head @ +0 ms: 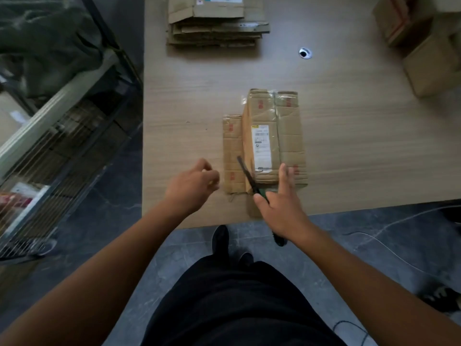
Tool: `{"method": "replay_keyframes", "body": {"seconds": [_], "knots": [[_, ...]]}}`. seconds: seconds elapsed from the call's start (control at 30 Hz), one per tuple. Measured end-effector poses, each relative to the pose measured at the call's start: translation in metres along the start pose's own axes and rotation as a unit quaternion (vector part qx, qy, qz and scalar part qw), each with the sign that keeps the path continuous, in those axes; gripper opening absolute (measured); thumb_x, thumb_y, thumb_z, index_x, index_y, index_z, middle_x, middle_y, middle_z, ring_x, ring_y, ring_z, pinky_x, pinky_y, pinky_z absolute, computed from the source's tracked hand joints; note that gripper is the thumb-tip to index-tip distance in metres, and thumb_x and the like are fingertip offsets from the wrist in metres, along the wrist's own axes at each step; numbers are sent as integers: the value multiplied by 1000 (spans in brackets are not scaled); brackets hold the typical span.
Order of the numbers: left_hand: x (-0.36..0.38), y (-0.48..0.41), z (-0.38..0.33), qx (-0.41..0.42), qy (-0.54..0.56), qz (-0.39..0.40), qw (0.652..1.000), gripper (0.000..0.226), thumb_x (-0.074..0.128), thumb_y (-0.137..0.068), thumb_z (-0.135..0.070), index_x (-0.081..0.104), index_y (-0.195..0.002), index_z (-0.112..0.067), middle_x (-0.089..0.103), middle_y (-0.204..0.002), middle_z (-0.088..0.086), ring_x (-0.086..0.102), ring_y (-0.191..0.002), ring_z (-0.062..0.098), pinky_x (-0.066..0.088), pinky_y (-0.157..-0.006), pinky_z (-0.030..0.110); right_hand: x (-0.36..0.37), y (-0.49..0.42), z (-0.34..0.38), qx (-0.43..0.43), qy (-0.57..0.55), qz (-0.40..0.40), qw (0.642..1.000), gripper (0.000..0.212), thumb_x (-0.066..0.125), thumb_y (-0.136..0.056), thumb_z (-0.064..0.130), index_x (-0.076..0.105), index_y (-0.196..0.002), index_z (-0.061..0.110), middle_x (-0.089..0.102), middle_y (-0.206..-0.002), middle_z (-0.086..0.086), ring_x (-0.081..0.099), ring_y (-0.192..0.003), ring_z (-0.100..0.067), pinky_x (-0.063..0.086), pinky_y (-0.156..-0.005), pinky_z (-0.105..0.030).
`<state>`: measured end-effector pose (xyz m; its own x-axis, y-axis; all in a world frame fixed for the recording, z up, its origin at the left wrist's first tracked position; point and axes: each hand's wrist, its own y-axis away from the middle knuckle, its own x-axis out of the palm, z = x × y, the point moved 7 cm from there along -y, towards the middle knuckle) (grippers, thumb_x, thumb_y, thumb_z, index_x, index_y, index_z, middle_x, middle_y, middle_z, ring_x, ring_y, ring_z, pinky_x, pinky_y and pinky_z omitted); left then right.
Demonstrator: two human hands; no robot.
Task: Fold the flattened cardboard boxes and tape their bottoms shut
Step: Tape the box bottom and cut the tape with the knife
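A partly folded cardboard box (pixel 287 136) with a white label and clear tape lies on the wooden table (pixel 361 151) near its front edge. My right hand (pixel 284 208) grips green-handled scissors (pixel 247 174) at the box's near end. Their dark blades point up and left across the cardboard, and my index finger stretches forward onto the box. My left hand (pixel 194 183) hovers just left of the box with its fingers curled in, and nothing shows in it.
A stack of flattened cardboard boxes (pixel 214 28) lies at the table's far edge. Assembled boxes (pixel 429 58) stand at the far right. A cable hole (pixel 305 53) sits between them. A wire cart (pixel 57 146) stands left of the table.
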<state>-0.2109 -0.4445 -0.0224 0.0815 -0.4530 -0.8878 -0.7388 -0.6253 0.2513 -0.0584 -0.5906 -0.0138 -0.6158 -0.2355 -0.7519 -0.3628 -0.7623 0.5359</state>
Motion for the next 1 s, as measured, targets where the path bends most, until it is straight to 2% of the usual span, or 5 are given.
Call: {"method": "replay_keyframes", "body": {"seconds": [0.07,0.2,0.43,0.8,1.0], "knots": [[7,22,30,-40,-84,-12,996,18,56,-101,-38,64,-106,-23,50,-126,-2,61,-78,24,53,-66,39,-6,12,-2,-63,-5,-76,995,50,41,-105,47,67,-90,7,-19,-169,-4,-23,-153,-27,-5,-125,-46],[19,59,74,-71,-156,-27,985,15,59,-100,-30,66,-106,-18,52,-127,10,62,-83,35,44,-65,40,1,45,19,-229,0,-229,946,45,42,-103,41,68,-95,4,39,-151,-15,27,-145,-35,25,-120,-50],[44,82,88,-20,-198,-31,979,12,67,-91,-23,68,-101,-17,56,-125,16,61,-95,39,44,-75,49,102,-11,72,-122,-176,0,977,33,39,-107,45,46,-103,13,59,-75,-5,59,-66,-24,45,-58,-45],[81,86,123,-64,-149,-170,972,53,64,-89,-32,50,-140,-32,45,-128,8,48,-109,33,38,-88,47,150,-92,105,-100,131,-182,969,48,47,-105,28,39,-146,5,43,-138,-20,44,-120,-39,35,-102,-45],[68,84,130,-140,-39,-111,983,74,69,-88,-46,33,-151,-31,27,-155,-3,16,-147,24,16,-116,45,137,-75,119,-124,48,-195,972,62,52,-102,29,34,-153,-1,35,-153,-21,25,-146,-41,19,-123,-49]]}}
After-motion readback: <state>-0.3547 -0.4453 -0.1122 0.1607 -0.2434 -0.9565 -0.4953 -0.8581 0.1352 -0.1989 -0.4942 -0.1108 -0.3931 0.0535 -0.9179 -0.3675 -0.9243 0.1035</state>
